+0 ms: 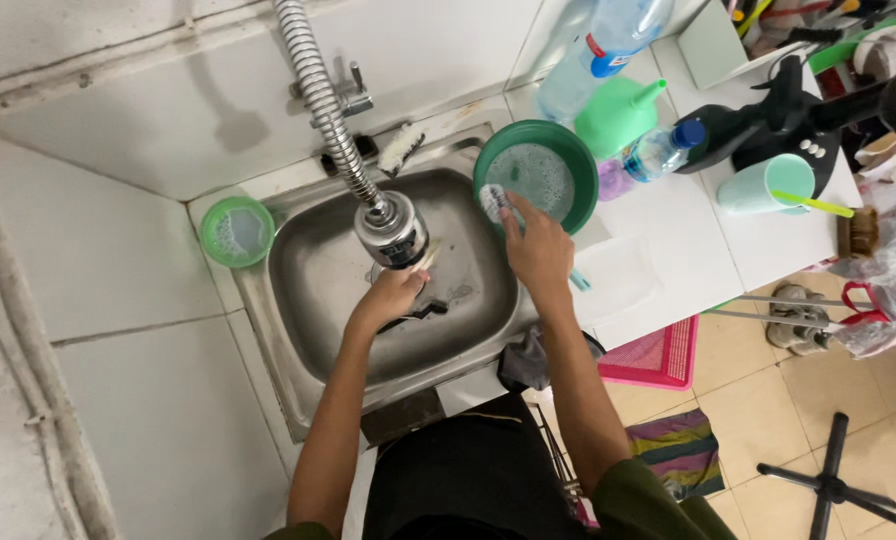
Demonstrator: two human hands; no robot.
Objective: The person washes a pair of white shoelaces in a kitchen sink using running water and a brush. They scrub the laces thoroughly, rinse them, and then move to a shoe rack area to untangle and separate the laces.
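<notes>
A view from above of a person standing at a steel sink (308,290) set in a white tiled table (668,250).

The right hand (536,250) reaches forward and slightly right of the body, its fingers pinched around a small scrubbing brush (494,202). The brush sticks out beyond the fingertips, away from the person, its long axis running in line with the forearm. Its bristled head touches the near left rim of a round green basin (538,180) holding soapy water. The basin sits just beyond this grip, on the sink's far right corner.

The left hand (393,295) is lower and to the left, inside the sink, directly under the metal tap head (393,232) on its flexible hose. The fingers curl around a slim dark object (418,312) whose end pokes out to the right of the hand, lying roughly crosswise; what it is cannot be made out, and the tap head hides part of the grip.

The two hands are near each other but apart, with the right hand nearer the basin.

Beyond the basin stand a green funnel (618,115) and plastic bottles (658,150). A small green bowl (236,232) rests well to the left of the left hand, on the sink's edge. Nothing lies between the brush and the basin.
</notes>
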